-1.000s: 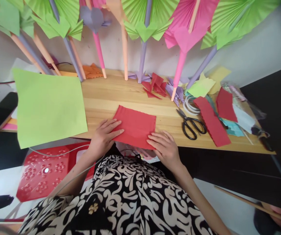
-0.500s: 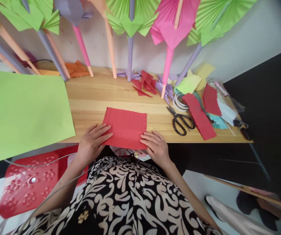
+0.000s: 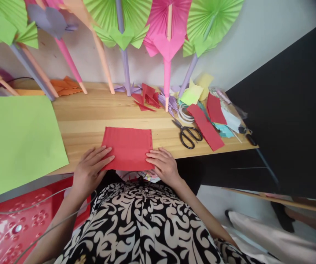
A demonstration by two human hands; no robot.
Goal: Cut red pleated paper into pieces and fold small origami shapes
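Observation:
A rectangular sheet of red paper (image 3: 127,145), with what look like folded layers along its right edge, lies on the wooden table at its front edge, close to my body. My left hand (image 3: 90,167) grips its lower left side, fingers stretched over the top. On the lower right side, my right hand (image 3: 165,165) has hold of it in the same way. Both thumbs are mostly hidden near the paper's lower edge. To the right of the paper lie black-handled scissors (image 3: 188,135), touched by neither hand.
A large green sheet (image 3: 20,143) overhangs the table (image 3: 78,110) at left. Red strips (image 3: 206,128), white tape rolls (image 3: 184,113) and paper scraps (image 3: 147,98) lie right and behind. Paper fans (image 3: 122,22) on rods lean on the wall. A red stool (image 3: 17,229) stands below left.
My view has shifted, so the table and its things appear farther left. Both hands stay on the red paper, which lies in nearly the same place on the table.

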